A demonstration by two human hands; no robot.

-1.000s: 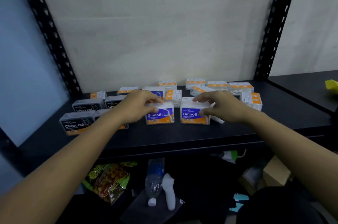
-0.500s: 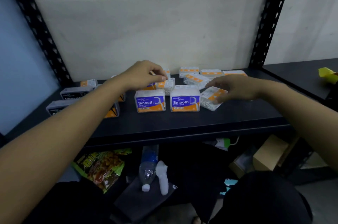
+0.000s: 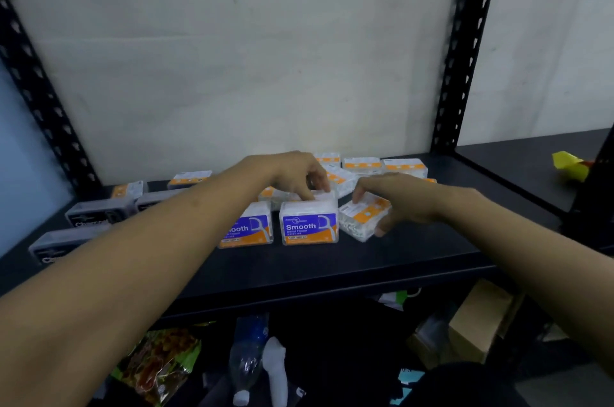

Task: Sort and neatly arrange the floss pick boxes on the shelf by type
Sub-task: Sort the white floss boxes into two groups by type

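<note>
Brings left hand [image 3: 292, 174] forward onto the right Smooth box [image 3: 309, 227] and closes right hand [image 3: 398, 204] round the tilted box [image 3: 362, 219].

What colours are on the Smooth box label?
Clear plastic Smooth box label: blue over orange; head view.

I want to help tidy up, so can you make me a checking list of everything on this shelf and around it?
Surface: black shelf, with boxes across its back and left.
Job's things: two Smooth boxes upright side by side in front; Charcoal boxes at the left; orange-labelled boxes scattered behind.
Clutter: snack bag, plastic bottle and cardboard box below the shelf; yellow object on the next shelf.
Hands: right hand grips a tilted clear box; left hand has fingertips at the right-hand Smooth box's top back edge, grip unclear.
Cables: nothing seen.
Surroundings: pale wall, black perforated uprights.
</note>
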